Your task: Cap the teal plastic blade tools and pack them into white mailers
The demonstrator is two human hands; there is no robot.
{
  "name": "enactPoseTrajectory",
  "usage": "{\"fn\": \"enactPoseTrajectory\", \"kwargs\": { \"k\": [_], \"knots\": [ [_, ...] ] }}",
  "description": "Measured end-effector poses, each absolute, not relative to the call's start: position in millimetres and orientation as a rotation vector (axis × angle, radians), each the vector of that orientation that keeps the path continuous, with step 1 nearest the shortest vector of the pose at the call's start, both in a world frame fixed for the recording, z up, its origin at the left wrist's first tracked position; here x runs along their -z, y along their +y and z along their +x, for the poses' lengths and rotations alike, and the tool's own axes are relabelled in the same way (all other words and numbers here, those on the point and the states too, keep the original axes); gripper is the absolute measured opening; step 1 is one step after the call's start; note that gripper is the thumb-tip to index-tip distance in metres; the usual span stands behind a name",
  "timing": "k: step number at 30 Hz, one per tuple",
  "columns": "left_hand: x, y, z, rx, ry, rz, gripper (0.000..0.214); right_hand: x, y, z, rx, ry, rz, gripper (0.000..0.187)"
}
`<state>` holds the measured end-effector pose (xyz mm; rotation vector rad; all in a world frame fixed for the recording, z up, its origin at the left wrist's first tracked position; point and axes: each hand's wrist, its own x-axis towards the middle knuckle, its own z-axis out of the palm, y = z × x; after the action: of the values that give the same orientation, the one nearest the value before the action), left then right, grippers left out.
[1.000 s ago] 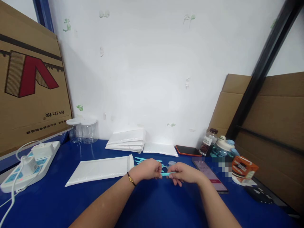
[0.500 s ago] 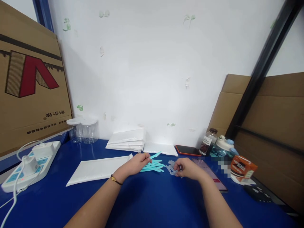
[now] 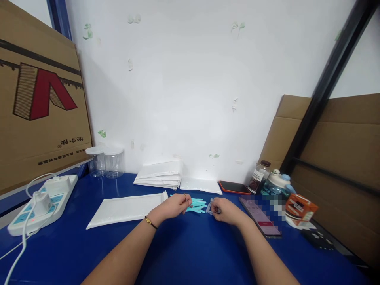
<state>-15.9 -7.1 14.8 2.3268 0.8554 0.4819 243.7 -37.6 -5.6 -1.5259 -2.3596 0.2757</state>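
We have a loose heap of thin, flat turquoise plastic strips on the glossy blue worktop. At the heap's left side sits our left grip, its fingers curled in and the tips drawn close; we cannot tell whether a strip is caught between them. Close beside the heap, on its right, lie small translucent plastic pieces, partly covered by our right grip. Its fingers bend down around them, and we cannot tell whether they pinch one or merely touch.

Left of the heap, past the left grip, is a long white padded envelope; behind the heap lies a flat white packet.

For handling these well, we would pick one strip at a time by a free end and lift it straight up, since the strips cross one another and a sideways drag would probably bring neighbours along. With the translucent pieces, we would use just the fingertips and check that only one comes away, as they look easy to miss or double up. Keeping both groups separate should help us too.
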Motion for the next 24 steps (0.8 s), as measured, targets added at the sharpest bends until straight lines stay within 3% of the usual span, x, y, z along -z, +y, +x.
{"fn": "enactPoseTrajectory", "kwargs": {
  "k": [3,6,18,24],
  "knots": [
    [-11,-5,-17,-0.479,0.857,2.359,0.039,0,-41,244,-0.486,-2.203,-1.450,0.007],
    [-10,-4,-19,-0.456,0.885,2.381,0.038,-7,-44,243,-0.666,-2.096,-1.377,0.015],
    [-12,-9,-14,-0.361,0.856,2.400,0.027,-12,-51,223,-0.808,-2.122,-1.312,0.020],
    [-8,-18,-6,-0.165,0.751,2.391,0.022,-5,-53,227,-1.262,-2.198,-1.351,0.020]
  ]
}}
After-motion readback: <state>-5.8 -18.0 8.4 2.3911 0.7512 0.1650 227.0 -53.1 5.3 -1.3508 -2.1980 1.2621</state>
